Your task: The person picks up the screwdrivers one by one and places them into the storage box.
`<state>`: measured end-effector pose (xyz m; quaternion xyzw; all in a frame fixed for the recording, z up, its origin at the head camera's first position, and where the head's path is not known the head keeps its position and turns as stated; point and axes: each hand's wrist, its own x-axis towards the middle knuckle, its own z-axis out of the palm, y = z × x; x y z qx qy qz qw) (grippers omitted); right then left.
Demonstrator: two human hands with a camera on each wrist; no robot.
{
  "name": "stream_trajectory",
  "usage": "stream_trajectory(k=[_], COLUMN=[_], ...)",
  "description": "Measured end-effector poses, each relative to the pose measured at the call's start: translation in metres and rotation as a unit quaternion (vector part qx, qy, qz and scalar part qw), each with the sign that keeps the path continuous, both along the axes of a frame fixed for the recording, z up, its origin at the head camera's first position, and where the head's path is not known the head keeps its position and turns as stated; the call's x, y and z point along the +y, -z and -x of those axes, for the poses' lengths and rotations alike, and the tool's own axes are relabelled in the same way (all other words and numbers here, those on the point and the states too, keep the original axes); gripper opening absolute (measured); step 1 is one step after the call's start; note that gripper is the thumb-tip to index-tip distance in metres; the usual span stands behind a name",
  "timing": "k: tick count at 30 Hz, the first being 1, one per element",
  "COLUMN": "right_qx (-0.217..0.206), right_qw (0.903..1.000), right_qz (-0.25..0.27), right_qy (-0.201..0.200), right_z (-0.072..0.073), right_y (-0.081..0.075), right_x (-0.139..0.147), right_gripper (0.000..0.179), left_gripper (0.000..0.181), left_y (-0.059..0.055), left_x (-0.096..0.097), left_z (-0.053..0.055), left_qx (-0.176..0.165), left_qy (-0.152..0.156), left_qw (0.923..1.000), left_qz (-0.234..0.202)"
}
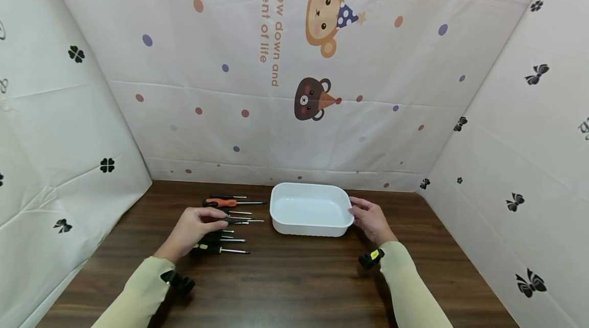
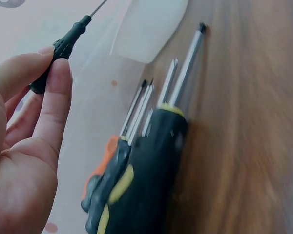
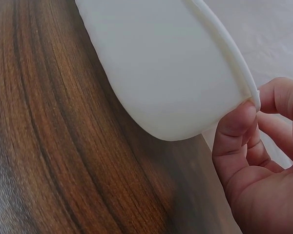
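My left hand pinches a small dark-handled screwdriver between thumb and fingers, lifted over the row of tools. Its thin shaft points away from the palm, toward the white container. Below and around that hand lie several more screwdrivers, among them an orange-and-black one at the back and a thick black-and-yellow one at the front. A white rectangular container stands to the right of the tools, with nothing inside it. My right hand grips its right rim between thumb and fingers.
The dark wooden table meets a white printed cloth hanging close behind the container. More printed cloth closes off the left and right sides. The screwdrivers' shafts point right, their tips a short way from the container's left side.
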<state>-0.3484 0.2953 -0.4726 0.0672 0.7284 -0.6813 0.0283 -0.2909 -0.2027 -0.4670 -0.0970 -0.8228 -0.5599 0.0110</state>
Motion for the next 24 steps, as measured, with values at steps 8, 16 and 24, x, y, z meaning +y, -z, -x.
stream_trajectory(k=[8, 16, 24], right_qx=[0.001, 0.000, 0.003], right_qw=[1.0000, 0.9999, 1.0000], right_qz=[-0.001, -0.010, -0.007], right_qy=[0.001, 0.006, 0.003], right_z=[-0.002, 0.001, 0.001], right_y=[-0.001, 0.002, 0.003], right_x=[-0.001, 0.000, 0.001], right_gripper=[0.053, 0.050, 0.050], left_gripper=[0.027, 0.025, 0.021], left_y=[-0.003, -0.005, -0.010], left_x=[0.020, 0.040, 0.053], left_z=[0.014, 0.031, 0.046], left_qx=[0.036, 0.047, 0.030], left_qy=[-0.004, 0.015, 0.006], left_qw=[0.9994, 0.9986, 0.9995], left_qz=[0.004, -0.021, -0.004])
